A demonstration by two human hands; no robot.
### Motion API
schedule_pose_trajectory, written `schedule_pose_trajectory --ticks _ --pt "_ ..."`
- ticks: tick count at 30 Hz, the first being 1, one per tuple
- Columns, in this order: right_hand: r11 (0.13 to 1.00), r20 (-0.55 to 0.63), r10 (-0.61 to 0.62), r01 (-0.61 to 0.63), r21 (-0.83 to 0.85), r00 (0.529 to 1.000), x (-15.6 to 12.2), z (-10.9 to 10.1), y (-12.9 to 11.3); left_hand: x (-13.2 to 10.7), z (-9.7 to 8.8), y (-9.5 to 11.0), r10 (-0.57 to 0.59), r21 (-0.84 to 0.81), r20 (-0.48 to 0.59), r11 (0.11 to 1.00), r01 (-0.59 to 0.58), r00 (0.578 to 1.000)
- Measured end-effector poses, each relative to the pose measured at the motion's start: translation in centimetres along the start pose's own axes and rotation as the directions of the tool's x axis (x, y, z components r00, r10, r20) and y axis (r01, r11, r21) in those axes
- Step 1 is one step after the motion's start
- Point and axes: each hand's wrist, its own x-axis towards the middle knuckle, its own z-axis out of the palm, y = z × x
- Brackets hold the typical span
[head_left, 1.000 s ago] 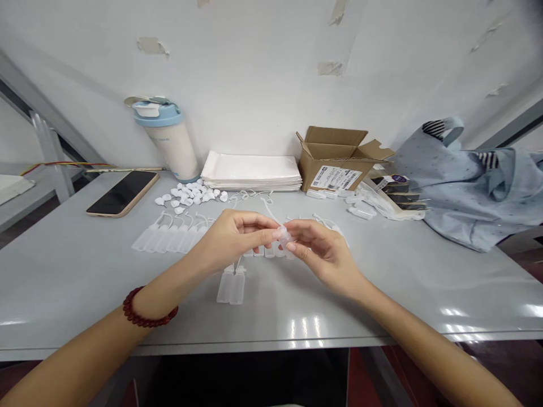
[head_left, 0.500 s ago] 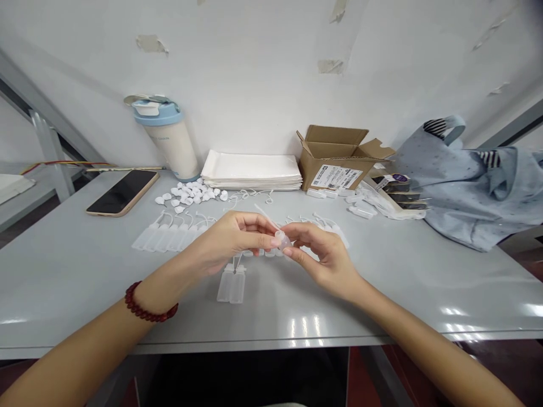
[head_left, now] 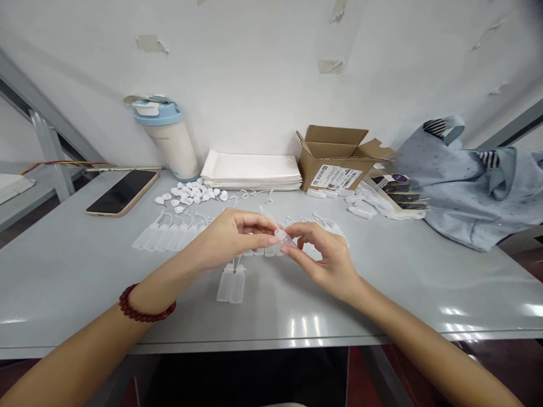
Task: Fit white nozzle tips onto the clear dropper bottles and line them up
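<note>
Both hands meet above the middle of the grey table (head_left: 85,271) on one small clear plastic bottle (head_left: 283,237). My left hand (head_left: 231,237) pinches its top end between thumb and fingers; a thin white stem sticks up from there. My right hand (head_left: 324,254) holds the bottle's body from the right, fingers curled. Under the hands lie two finished bottles (head_left: 231,282) side by side, and a row of more bottles (head_left: 167,237) lies to the left. A heap of small white caps (head_left: 190,195) sits behind that row.
A phone (head_left: 123,192) lies at the left. A blue-lidded tumbler (head_left: 167,138) stands by the wall, with a stack of white bags (head_left: 252,169) beside it. An open cardboard box (head_left: 337,158), loose bottles (head_left: 360,206) and a blue cloth bag (head_left: 470,181) are at the right.
Both hands have stayed together on the bottle; they rose slightly and my right fingers shifted round its body. Nothing on the table moved.
</note>
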Motion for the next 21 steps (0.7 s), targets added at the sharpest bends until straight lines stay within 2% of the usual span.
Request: schedule_pose_trajectory --ticks 4,7,10,13,16,19,21 --pt "0.995 -0.008 0.065 -0.065 0.077 0.998 0.0 0.2 0.1 -0.2 0.2 0.3 0.003 0.056 -0.044 0.998 0.000 0.999" --pt "0.977 0.019 0.151 -0.153 0.152 0.988 0.1 0.3 0.0 -0.8 0.0 0.8 0.049 0.213 -0.111 0.977 -0.024 0.993" --pt "0.862 0.128 0.334 -0.358 0.360 0.934 0.3 0.1 -0.3 -2.1 0.0 1.1 0.190 0.418 -0.199 0.904 -0.092 0.962" --pt "0.693 0.259 0.429 -0.500 0.520 0.865 0.3 -0.1 -0.6 -3.6 0.7 0.6 0.369 0.575 -0.212 0.796 -0.191 0.905" --pt "0.600 0.350 0.446 -0.565 0.566 0.824 0.2 0.0 -1.0 -4.5 2.2 -0.6 0.545 0.697 -0.107 0.638 -0.328 0.832" --pt "0.540 0.413 0.462 -0.618 0.571 0.785 -0.1 0.4 -1.5 -4.9 3.6 -1.7 0.690 0.743 -0.005 0.486 -0.459 0.724" --pt "0.525 0.421 0.468 -0.628 0.574 0.777 -0.2 0.7 -1.8 -5.1 4.0 -2.1 0.723 0.775 0.046 0.410 -0.481 0.689"
